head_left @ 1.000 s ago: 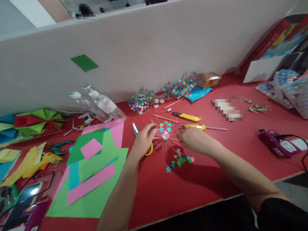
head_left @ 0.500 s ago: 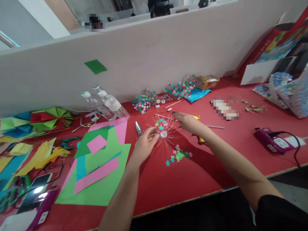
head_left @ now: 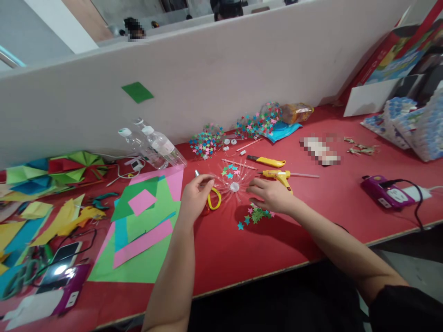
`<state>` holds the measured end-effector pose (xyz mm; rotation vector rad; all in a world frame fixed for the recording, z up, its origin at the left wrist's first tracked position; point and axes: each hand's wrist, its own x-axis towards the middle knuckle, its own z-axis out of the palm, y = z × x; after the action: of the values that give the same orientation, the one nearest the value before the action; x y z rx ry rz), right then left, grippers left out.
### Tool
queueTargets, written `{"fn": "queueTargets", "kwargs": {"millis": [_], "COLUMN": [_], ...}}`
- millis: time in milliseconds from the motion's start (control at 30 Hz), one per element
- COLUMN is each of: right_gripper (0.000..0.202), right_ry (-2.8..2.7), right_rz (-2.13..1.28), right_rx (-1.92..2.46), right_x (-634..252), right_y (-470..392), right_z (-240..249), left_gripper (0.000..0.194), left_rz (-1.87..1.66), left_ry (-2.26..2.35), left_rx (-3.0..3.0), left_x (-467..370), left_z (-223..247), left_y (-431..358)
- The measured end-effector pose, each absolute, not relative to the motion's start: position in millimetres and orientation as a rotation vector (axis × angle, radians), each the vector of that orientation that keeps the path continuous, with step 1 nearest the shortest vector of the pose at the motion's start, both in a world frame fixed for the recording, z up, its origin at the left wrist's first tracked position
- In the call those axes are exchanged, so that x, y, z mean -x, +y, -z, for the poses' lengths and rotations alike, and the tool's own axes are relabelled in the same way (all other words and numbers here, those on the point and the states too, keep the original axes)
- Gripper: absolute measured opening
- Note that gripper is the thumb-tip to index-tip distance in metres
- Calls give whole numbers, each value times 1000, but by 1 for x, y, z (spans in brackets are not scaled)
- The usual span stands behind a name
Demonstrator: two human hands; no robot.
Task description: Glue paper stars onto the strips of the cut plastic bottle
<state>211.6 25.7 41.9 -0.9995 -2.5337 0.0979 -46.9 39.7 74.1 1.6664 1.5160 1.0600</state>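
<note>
Fingers part-curled, the left hand (head_left: 195,197) and right hand (head_left: 272,194) flank a cut clear plastic bottle (head_left: 234,187) splayed on the red table (head_left: 228,253), paper stars (head_left: 230,171) at its far side; whether either grips a strip cannot be told. The right has drawn back, revealing a yellow utility knife (head_left: 270,161) and glue gun (head_left: 281,175); the left has bared yellow-handled scissors (head_left: 215,199).

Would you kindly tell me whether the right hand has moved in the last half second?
Yes, toward the person. Half a second ago the right hand overlapped the yellow cutter; now it is on the near side, leaving the cutter in full view.
</note>
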Motion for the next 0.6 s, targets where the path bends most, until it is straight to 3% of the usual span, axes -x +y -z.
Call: {"fn": "queueTargets", "kwargs": {"millis": [600], "right_gripper": [30], "right_ry": [-2356], "right_rz": [-64], "right_rx": [1230], "right_x": [-223], "right_y": [54], "right_z": [-27], "left_gripper": [18], "left_rz": [-1063], "left_ry": [1613], "left_rx": [-1841], "left_x": [35], "left_z": [-79], "left_y": [26]}}
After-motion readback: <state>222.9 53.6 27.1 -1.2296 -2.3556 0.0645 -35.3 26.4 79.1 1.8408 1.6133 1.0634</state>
